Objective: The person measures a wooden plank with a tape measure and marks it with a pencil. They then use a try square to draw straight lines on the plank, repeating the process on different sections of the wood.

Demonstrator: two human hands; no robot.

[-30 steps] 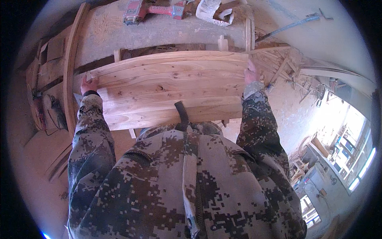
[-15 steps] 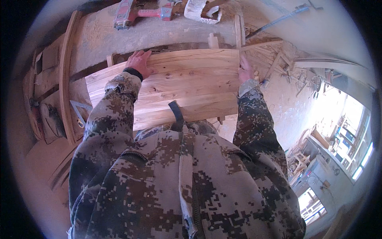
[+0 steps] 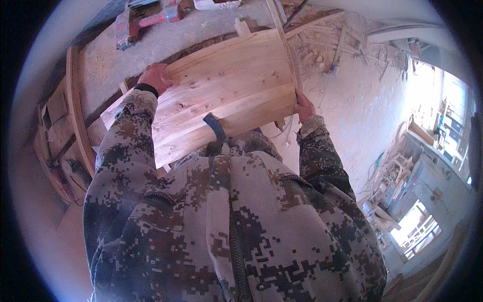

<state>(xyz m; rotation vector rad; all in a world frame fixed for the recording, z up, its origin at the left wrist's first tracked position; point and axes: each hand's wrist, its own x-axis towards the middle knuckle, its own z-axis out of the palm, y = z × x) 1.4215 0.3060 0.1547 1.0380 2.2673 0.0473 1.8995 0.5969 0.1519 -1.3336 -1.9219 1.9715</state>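
A wide panel of pale, knotty boards joined edge to edge (image 3: 226, 90) lies across in front of my waist, slanting up toward the right. My left hand (image 3: 157, 79) grips its far left edge, thumb over the top face, some fingers hidden behind the edge. My right hand (image 3: 304, 106) closes round the right end near the front corner. A narrow wooden strip (image 3: 288, 53) runs along that end, its near tip reaching my right fingers. Whether these fingers also hold the strip, I cannot tell. A dark strap end (image 3: 216, 128) from my waist overlaps the panel's front edge.
A red power tool (image 3: 146, 21) lies on the dusty bench (image 3: 100, 70) beyond the panel, with a white container (image 3: 217, 4) beside it. A long timber (image 3: 75, 108) stands at the left. Scrap wood (image 3: 347, 38) litters the floor at the far right.
The panel's right end has swung away from me, so it slants more. My right hand has slid nearer along that end. The view has shifted, too.
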